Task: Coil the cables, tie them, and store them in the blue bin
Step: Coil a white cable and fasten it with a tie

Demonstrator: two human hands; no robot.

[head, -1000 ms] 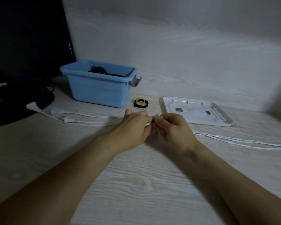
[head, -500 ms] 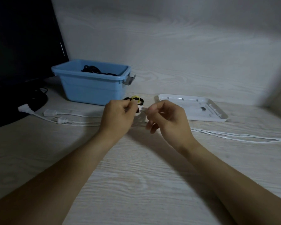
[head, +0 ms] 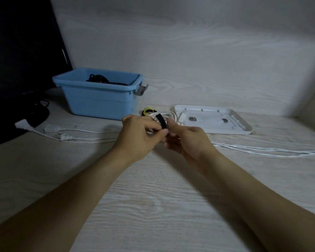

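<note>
A small coil of white cable (head: 168, 116) is held up above the table between both hands. A black strap (head: 161, 121) wraps across it. My left hand (head: 141, 135) pinches the strap's lower end at the coil. My right hand (head: 186, 140) grips the coil from the right, thumb up beside the strap. The blue bin (head: 100, 95) stands behind at the left, with a black cable (head: 100, 81) inside it. Long white cables (head: 91, 136) with plugs lie flat on the table, running from left to right (head: 262, 150).
A white tray lid (head: 225, 127) with two small dark pieces lies at the right rear. Yellow and black tie rings (head: 147, 111) sit next to the bin. A dark monitor (head: 20, 51) and its black cords fill the left. A wood-grain wall stands behind.
Both hands have lifted from the table with the small white coil, and the black strap now shows across it. The view has shifted slightly.
</note>
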